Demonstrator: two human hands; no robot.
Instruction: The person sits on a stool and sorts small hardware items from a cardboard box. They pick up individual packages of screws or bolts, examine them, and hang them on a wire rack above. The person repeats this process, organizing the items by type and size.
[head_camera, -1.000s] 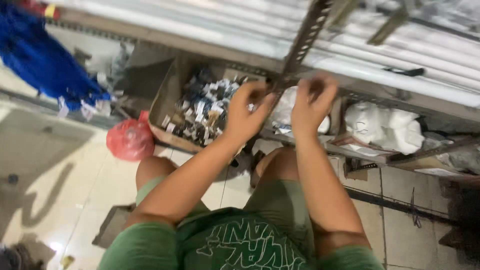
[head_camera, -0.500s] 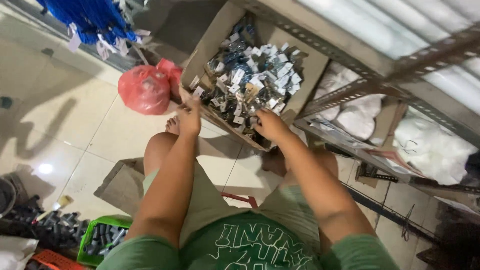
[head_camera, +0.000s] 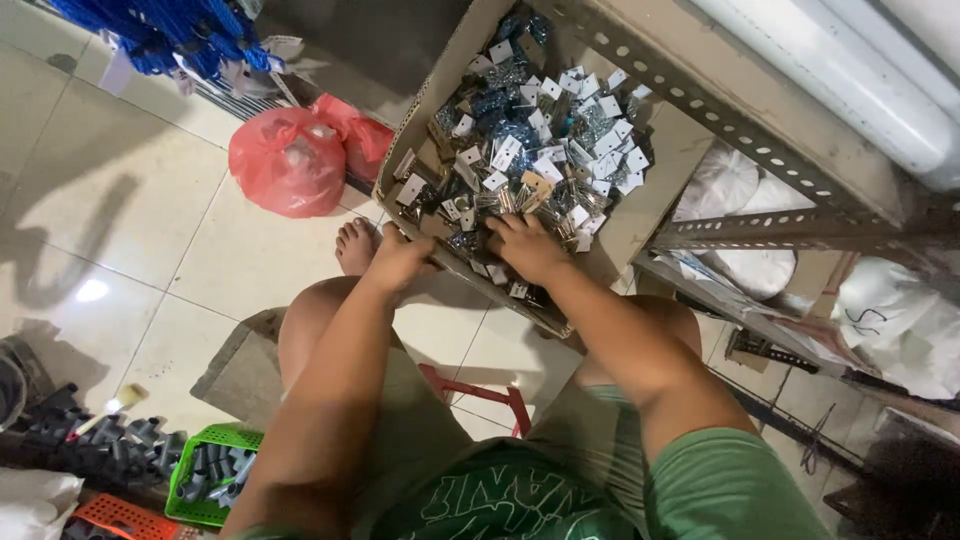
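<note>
One brown cardboard box sat on the floor under a grey metal shelf frame with round holes in it; the box was full of small shiny metal parts on little white card tags (too many to count). The left hand lay on the near edge of the box, fingers curled over it; I could not tell if it gripped anything. The right hand rested flat on the pile, fingers spread, holding nothing that showed. One crinkly red plastic bag sat just beside the box; the floor was smooth pale tile; one green plastic basket held dark pipe pieces.
</note>
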